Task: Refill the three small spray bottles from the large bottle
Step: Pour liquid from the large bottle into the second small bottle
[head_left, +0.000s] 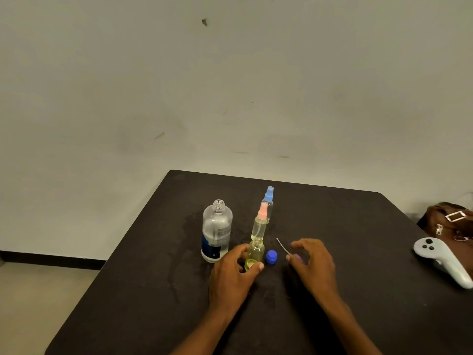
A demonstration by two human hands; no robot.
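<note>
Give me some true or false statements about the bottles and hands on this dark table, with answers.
The large clear blue-labelled bottle has its cap on. False: its neck is open; a blue cap lies on the dark table.
The left hand holds the small open yellowish bottle. True.
The pink-topped spray bottle lies on its side. False: it stands upright.
The right hand holds a sprayer top with a thin tube. True.

Head view looks forward and down over the table.

Left hand grips the open small bottle; right hand holds the sprayer.
</note>
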